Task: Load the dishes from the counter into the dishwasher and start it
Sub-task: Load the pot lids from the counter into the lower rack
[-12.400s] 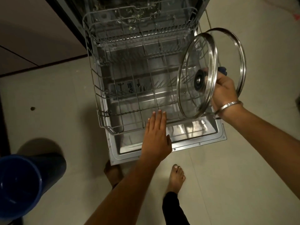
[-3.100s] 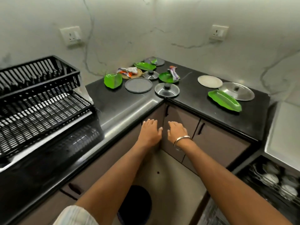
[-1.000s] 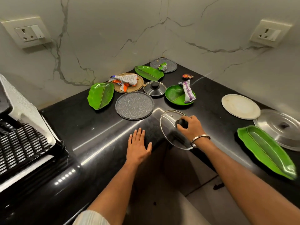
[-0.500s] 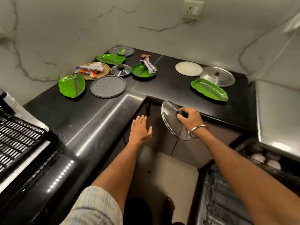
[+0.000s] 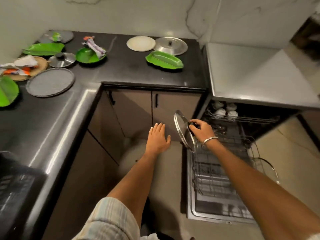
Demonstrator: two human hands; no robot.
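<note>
- Counter (image 5: 138, 71): dark stone, polished, glossy.
- Lid (image 5: 183, 130): clear glass, bright metal rim.
- Dome cover (image 5: 170, 45): brushed steel.
- Leaf trays (image 5: 164, 62): glossy green plastic.
- Grey plate (image 5: 50, 82): matt, speckled.
- Rack (image 5: 216, 179): metal wire.

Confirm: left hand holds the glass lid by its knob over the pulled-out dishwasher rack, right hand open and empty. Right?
Hands are swapped. The head view shows the right hand gripping the glass lid by its knob above the pulled-out dishwasher rack, while the left hand is open and empty.
</note>
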